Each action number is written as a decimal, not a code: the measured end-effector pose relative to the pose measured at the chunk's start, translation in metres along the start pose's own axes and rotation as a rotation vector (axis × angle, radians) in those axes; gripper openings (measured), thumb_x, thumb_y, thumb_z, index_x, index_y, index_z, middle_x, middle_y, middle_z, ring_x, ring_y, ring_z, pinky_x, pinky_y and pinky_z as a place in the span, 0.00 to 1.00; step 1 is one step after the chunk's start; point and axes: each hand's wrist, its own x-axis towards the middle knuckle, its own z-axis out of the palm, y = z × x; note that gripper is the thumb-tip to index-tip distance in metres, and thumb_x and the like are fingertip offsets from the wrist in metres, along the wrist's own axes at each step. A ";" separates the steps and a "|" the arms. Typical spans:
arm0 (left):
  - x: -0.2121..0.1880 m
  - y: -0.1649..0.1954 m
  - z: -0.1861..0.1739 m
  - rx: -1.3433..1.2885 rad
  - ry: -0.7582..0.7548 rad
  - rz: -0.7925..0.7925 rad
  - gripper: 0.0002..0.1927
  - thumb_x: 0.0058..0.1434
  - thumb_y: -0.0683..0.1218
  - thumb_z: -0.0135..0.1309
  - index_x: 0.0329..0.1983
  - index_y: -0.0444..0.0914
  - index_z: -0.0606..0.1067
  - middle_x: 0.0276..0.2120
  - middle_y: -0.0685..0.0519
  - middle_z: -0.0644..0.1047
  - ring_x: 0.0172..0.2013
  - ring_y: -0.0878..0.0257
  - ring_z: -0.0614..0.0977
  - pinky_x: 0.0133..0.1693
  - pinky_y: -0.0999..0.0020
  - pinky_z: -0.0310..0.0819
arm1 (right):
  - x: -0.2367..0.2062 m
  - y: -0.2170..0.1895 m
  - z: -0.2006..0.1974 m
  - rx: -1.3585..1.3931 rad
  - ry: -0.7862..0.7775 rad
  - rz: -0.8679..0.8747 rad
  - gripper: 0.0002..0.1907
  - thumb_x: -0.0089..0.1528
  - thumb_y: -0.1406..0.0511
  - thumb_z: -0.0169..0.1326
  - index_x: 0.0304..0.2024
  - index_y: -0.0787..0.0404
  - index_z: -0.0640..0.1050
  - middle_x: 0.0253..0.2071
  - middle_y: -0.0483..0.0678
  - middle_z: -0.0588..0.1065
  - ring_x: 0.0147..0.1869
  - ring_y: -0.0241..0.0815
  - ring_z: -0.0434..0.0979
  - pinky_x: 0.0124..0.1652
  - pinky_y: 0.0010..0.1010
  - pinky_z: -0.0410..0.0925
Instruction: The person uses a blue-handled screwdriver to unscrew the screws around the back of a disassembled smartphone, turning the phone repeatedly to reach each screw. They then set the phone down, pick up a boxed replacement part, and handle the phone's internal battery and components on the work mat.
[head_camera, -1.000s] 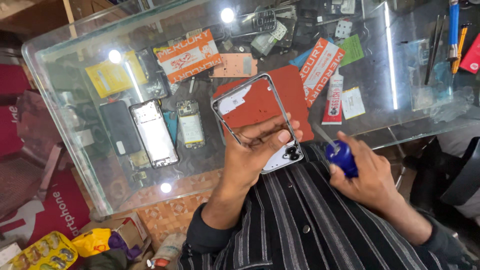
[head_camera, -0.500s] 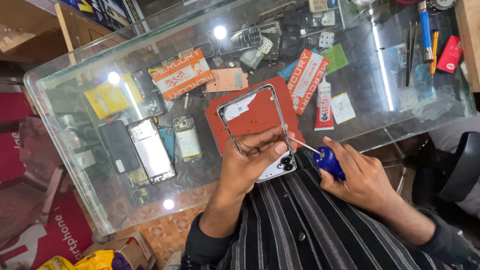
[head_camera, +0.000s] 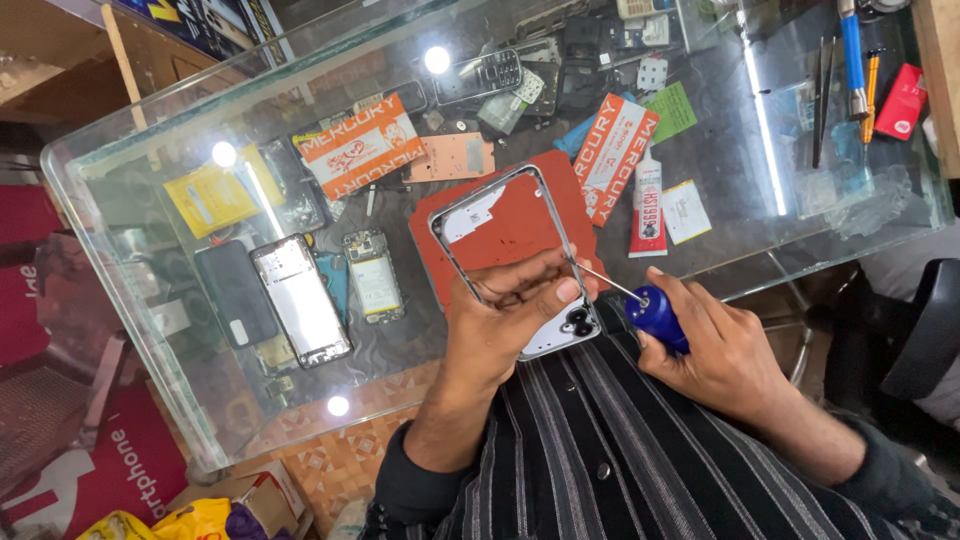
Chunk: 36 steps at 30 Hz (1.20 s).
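Observation:
My left hand (head_camera: 500, 320) grips the near end of a silver phone frame (head_camera: 455, 235) with a white back panel and camera rings (head_camera: 575, 322). The frame lies over a red mat (head_camera: 520, 225) on the glass counter. My right hand (head_camera: 715, 350) holds a blue-handled screwdriver (head_camera: 655, 315), its thin shaft pointing left at the frame's right edge beside my left thumb. A tube of glue (head_camera: 648, 205) lies just right of the mat.
On the glass counter (head_camera: 150, 200) lie a phone with a bare screen (head_camera: 300, 300), a dark phone (head_camera: 235, 295), a circuit-board phone body (head_camera: 373, 275), orange-white packets (head_camera: 360, 145), a keypad phone (head_camera: 480, 75) and tools (head_camera: 850, 60) at far right.
The view has shifted and come closer. My right hand has brought the screwdriver tip nearer the frame's right edge; my left hand keeps its hold.

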 end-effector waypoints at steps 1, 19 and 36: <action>0.000 0.000 0.000 -0.001 -0.005 -0.009 0.18 0.65 0.35 0.61 0.58 0.26 0.77 0.45 0.41 0.83 0.46 0.57 0.86 0.51 0.65 0.83 | 0.001 0.000 0.000 0.000 0.005 -0.009 0.32 0.55 0.64 0.61 0.59 0.73 0.71 0.42 0.58 0.76 0.37 0.53 0.81 0.34 0.40 0.75; 0.002 -0.007 -0.006 -0.099 -0.025 0.116 0.18 0.65 0.33 0.60 0.59 0.29 0.76 0.52 0.40 0.82 0.48 0.54 0.85 0.54 0.59 0.83 | 0.004 0.006 0.003 0.041 -0.038 0.004 0.32 0.54 0.63 0.62 0.59 0.72 0.71 0.42 0.59 0.76 0.38 0.56 0.81 0.35 0.43 0.75; 0.001 -0.001 -0.017 -0.361 -0.068 -0.005 0.44 0.76 0.67 0.32 0.70 0.20 0.62 0.60 0.30 0.73 0.59 0.42 0.79 0.60 0.47 0.78 | 0.004 0.018 -0.003 0.012 -0.080 -0.067 0.32 0.53 0.63 0.63 0.57 0.70 0.73 0.38 0.58 0.76 0.33 0.55 0.80 0.32 0.42 0.74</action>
